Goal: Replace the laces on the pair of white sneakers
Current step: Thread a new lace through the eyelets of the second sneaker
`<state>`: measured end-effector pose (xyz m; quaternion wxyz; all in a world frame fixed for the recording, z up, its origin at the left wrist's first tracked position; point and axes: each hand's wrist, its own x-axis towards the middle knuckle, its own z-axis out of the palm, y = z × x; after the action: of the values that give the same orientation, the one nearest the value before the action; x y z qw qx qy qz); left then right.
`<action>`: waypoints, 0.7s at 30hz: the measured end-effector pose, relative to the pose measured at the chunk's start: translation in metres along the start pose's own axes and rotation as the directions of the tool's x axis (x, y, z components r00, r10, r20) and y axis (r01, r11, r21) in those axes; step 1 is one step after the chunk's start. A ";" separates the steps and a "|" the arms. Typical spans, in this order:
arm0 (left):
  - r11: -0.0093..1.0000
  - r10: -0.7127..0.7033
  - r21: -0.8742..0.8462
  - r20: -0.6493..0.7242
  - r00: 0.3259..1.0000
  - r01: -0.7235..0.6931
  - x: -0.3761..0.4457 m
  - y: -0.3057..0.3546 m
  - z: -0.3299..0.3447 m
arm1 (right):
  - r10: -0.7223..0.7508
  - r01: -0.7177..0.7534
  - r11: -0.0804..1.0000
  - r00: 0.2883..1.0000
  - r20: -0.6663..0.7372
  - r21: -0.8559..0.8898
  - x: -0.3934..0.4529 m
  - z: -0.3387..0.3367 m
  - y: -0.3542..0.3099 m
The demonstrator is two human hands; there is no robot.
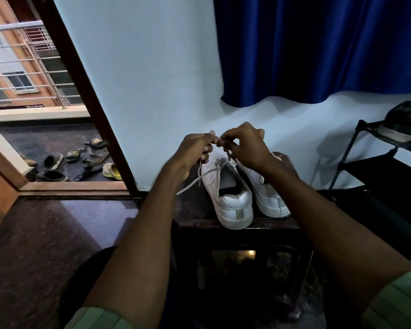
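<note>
A pair of white leather sneakers [233,200] stands side by side, heels toward the camera, on a small dark wooden stool [237,225] against the pale wall. Above the left shoe, the left hand [196,148] and right hand [243,144] meet fingertip to fingertip, each pinching a flat white lace [201,178] that trails down from the eyelets. The black open shoe rack [375,162] at right holds a dark sneaker [403,129] on top.
</note>
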<state>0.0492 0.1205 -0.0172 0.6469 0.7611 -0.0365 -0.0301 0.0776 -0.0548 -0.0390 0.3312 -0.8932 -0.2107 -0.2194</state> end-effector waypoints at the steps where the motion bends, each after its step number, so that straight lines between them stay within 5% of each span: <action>1: 1.000 -0.005 -0.007 0.000 1.000 0.005 0.000 0.000 -0.002 | 0.051 -0.052 0.998 0.997 -0.057 -0.028 0.001 -0.001 0.002; 5: 0.991 -0.035 -0.124 0.038 0.999 0.039 0.002 -0.001 -0.006 | 0.276 -0.330 0.929 0.919 -0.282 -0.166 -0.001 -0.009 0.007; 11: 0.977 -0.040 -0.202 0.124 0.992 0.064 0.006 -0.006 -0.009 | 0.332 -0.402 0.860 0.909 -0.252 -0.315 -0.004 -0.016 0.007; 13: 0.994 -0.017 -0.101 0.110 0.994 0.029 0.007 -0.010 -0.007 | 0.311 -0.340 0.877 0.940 -0.138 -0.339 -0.003 -0.014 0.007; 16: 1.000 0.020 -0.001 0.046 0.999 -0.020 0.005 -0.015 -0.005 | 0.276 -0.260 0.953 0.956 0.096 -0.156 -0.003 -0.018 -0.002; 21: 0.976 0.115 0.187 0.003 0.993 -0.113 0.003 -0.021 -0.002 | 0.369 -0.419 0.908 0.769 0.522 -0.025 -0.005 -0.023 -0.018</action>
<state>0.0527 0.1254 -0.0378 0.5734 0.8152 -0.0801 0.0136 0.0590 -0.0592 -0.0170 0.3423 -0.9265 -0.1094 0.1120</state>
